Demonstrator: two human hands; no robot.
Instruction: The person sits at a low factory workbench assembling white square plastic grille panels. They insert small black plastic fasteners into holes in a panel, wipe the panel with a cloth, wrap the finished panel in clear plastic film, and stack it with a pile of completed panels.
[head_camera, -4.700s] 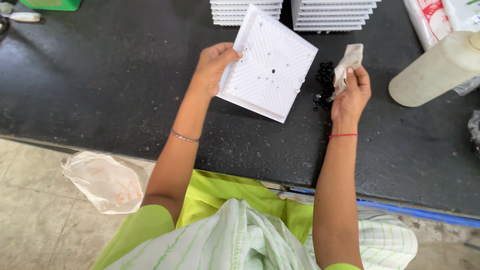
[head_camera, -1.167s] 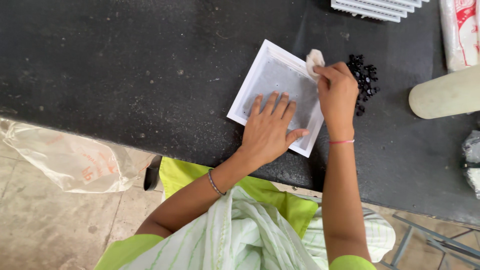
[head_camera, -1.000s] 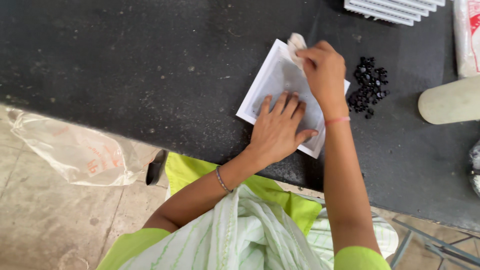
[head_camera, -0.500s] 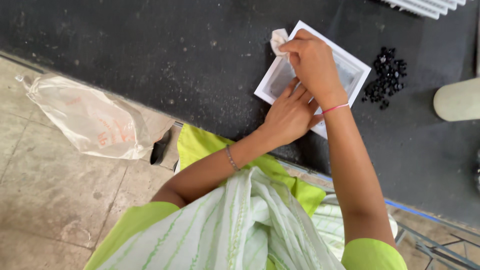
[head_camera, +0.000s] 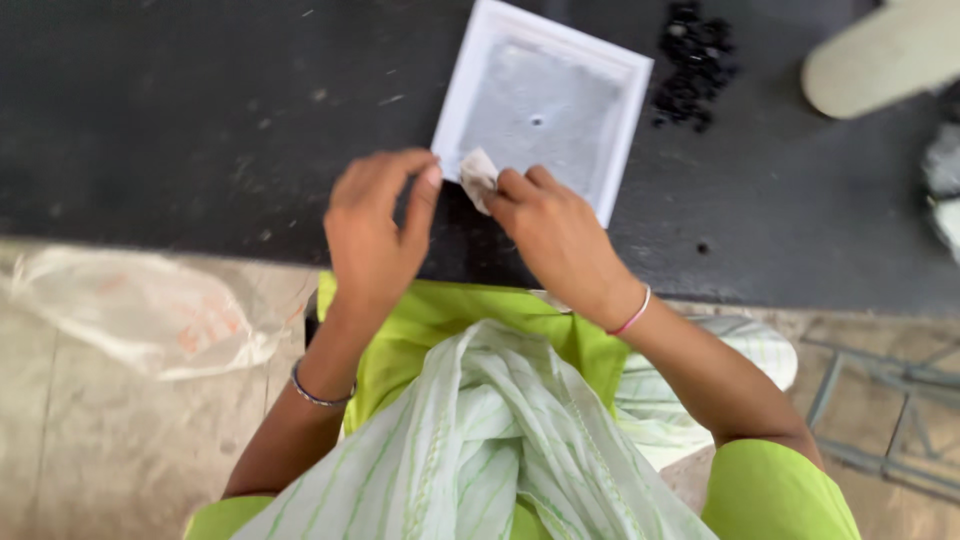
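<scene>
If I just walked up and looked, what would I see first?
Probably the white square tray lying flat on the black table, right in the middle. The right hand pinches a small crumpled cloth at the tray's near edge, with the left hand just beside that corner. A little heap of black bits sits to the tray's right.

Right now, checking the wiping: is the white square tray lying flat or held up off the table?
Flat: the white square tray lies on the black table, open side up.

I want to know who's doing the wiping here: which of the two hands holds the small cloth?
The right hand, the one with the pink wrist band, pinches the cloth at the white tray; the left hand holds nothing.
</scene>
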